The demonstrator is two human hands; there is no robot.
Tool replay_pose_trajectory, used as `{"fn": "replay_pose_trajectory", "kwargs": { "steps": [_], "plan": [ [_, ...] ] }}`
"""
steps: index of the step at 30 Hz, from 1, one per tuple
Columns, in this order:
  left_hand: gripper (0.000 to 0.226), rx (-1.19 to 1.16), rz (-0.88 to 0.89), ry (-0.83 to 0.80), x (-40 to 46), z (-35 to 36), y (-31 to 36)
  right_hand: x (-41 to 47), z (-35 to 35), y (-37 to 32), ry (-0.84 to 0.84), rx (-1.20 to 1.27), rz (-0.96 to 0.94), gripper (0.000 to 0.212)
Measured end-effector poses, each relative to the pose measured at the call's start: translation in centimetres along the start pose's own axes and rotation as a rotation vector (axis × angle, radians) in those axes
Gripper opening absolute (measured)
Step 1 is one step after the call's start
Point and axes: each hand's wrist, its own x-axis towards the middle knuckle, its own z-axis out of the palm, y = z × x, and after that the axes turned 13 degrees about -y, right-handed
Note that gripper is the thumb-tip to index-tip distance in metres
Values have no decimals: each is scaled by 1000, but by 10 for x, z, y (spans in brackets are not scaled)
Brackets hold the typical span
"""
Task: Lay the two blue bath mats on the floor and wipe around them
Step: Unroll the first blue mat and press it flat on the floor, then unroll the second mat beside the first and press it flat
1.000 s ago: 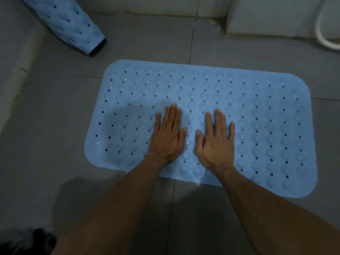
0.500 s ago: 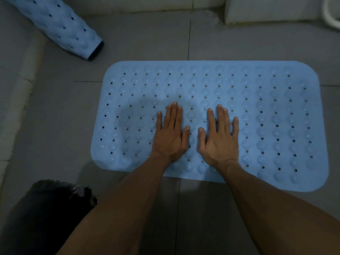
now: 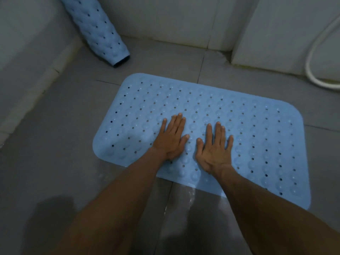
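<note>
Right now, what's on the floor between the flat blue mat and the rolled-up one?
Nothing: the head view shows only bare grey floor tile between the flat mat and the rolled mat. They don't touch.

This is a home bathroom, dimly lit. The floor (image 3: 55, 144) is laid with large grey tiles and shows a wet sheen along the grout line near the camera. White tiled walls (image 3: 174, 19) meet it at a grimy joint. A white shower hose (image 3: 312, 57) loops down at the right. A blue perforated bath mat (image 3: 248, 126) lies flat, and a second, rolled bath mat (image 3: 97, 28) leans in the corner.
</note>
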Motion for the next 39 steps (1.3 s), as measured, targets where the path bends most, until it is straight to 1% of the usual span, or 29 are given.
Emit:
{"fn": "replay_pose_trajectory", "kwargs": {
  "steps": [2, 4, 6, 8, 10, 13, 15, 18, 21, 23, 27, 32, 35, 39],
  "plan": [
    [67, -46, -5, -93, -3, -16, 0, 0, -18, -1, -179, -39, 22, 72],
    [67, -10, -41, -132, -13, -36, 0, 0, -42, -4, -325, -92, 44, 75],
    [68, 5, -87, -140, -26, -62, -3, -1, -74, -9, -408, -137, 39, 76],
    [69, 26, -132, -118, -40, -97, -6, -4, -115, -17, -437, -219, -13, 75],
    [69, 72, -172, -71, -53, -139, -10, -12, -166, -30, -400, -265, -99, 74],
    [69, 149, -259, 33, -72, -209, -12, -21, -244, -50, -251, -263, -249, 70],
    [69, 204, -325, 107, -84, -256, -12, -24, -290, -63, -154, -219, -315, 72],
    [69, 242, -394, 194, -97, -317, -10, -32, -343, -75, -14, -125, -377, 73],
    [70, 239, -400, 254, -105, -360, -13, -43, -376, -84, 53, -79, -427, 71],
    [70, 240, -402, 290, -112, -383, -21, -48, -393, -97, 92, -74, -471, 71],
    [70, 269, -398, 287, -117, -412, -56, -49, -410, -130, 133, -76, -533, 71],
    [70, 301, -393, 294, -111, -426, -129, -33, -417, -186, 174, -91, -589, 72],
    [71, 265, -403, 302, -99, -430, -178, -12, -416, -228, 199, -144, -608, 70],
    [70, 155, -392, 328, -74, -431, -240, 30, -412, -290, 160, -274, -584, 74]
  ]
}}
